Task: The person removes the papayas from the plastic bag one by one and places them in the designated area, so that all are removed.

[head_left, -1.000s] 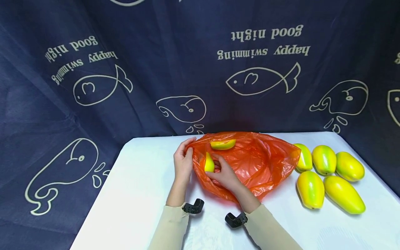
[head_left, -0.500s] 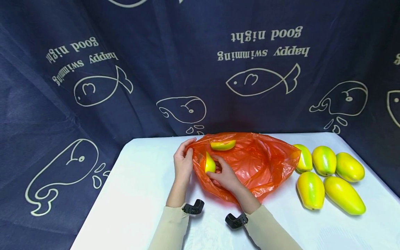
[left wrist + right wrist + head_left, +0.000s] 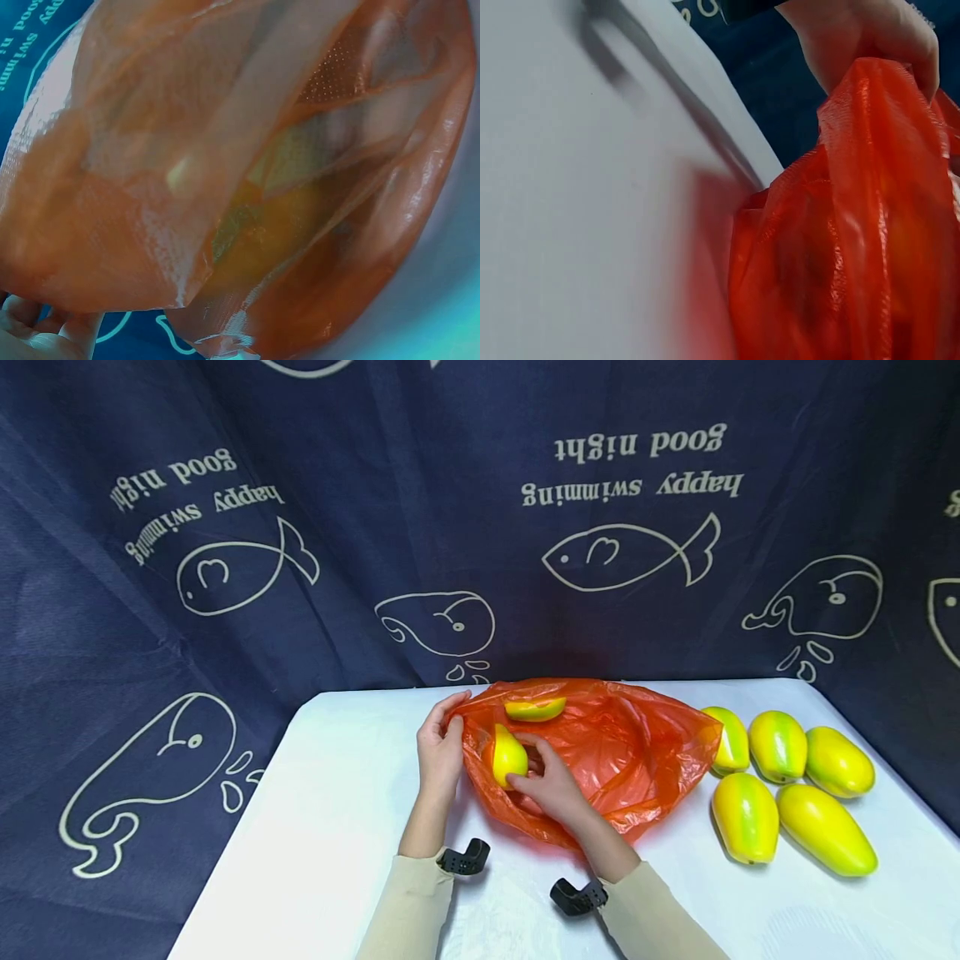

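A thin red plastic bag (image 3: pixel 600 752) lies with its mouth spread wide in the middle of the table. My left hand (image 3: pixel 440 747) grips the bag's left edge; its fingertips (image 3: pixel 79 330) show at the bottom of the left wrist view. Inside the mouth, my right hand (image 3: pixel 549 778) holds a yellow mango (image 3: pixel 509 758) between thumb and fingers, close to the bag's left wall. Another yellow mango (image 3: pixel 535 709) shows partly near the bag's back edge. In the right wrist view, red plastic (image 3: pixel 877 195) hides the right hand and its mango.
Several yellow-green mangoes sit together on the table's right side, one (image 3: pixel 746 818) nearest the bag and another (image 3: pixel 827 829) beside it. The bag's right corner overlaps a mango (image 3: pixel 729 740) at the back. A dark blue printed curtain (image 3: pixel 480 527) hangs behind the white table (image 3: pixel 330 810).
My right hand has shifted slightly right and toward me with the mango, and more of the mango now shows from behind the bag's edge. My left hand stays in place.
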The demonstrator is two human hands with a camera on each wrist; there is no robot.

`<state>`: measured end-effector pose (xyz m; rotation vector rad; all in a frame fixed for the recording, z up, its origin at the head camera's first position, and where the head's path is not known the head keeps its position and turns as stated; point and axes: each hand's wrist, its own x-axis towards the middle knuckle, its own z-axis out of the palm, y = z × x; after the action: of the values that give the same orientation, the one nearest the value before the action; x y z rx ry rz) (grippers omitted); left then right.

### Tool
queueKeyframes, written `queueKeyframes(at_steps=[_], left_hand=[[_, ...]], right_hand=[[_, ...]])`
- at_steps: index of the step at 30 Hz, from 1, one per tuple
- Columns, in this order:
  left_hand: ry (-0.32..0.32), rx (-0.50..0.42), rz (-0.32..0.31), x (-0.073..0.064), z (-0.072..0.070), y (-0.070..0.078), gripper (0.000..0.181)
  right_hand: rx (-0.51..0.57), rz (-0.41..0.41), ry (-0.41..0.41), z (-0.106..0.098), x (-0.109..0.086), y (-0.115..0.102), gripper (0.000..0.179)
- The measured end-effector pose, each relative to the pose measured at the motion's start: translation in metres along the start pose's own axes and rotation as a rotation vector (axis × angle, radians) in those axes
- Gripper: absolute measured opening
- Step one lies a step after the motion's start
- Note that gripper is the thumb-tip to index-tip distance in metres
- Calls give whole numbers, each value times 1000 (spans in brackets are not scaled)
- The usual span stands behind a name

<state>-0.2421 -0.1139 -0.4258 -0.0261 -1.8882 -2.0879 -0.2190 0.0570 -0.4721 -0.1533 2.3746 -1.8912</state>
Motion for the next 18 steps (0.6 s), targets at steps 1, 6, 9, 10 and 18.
queueKeyframes(at_steps=[1,6,9,10,18], left_hand=[[-1,0,-2,0,0,0,35],[-9,1,1,0,0,-1,35],[-14,2,-9,0,-1,-1,35],[-12,3,-13,0,-1,-1,35],[-1,-1,-8,0,-2,1,36]], right_hand=[[12,6,1,-1,-1,0,68],[66,2,-6,-9,-7,-1,66],[89,-13,-10,-15,-12,-1,66],[95,-27,-15,-17,-13,-1,66],[70,-130,-13,-39,-28,-10,64]])
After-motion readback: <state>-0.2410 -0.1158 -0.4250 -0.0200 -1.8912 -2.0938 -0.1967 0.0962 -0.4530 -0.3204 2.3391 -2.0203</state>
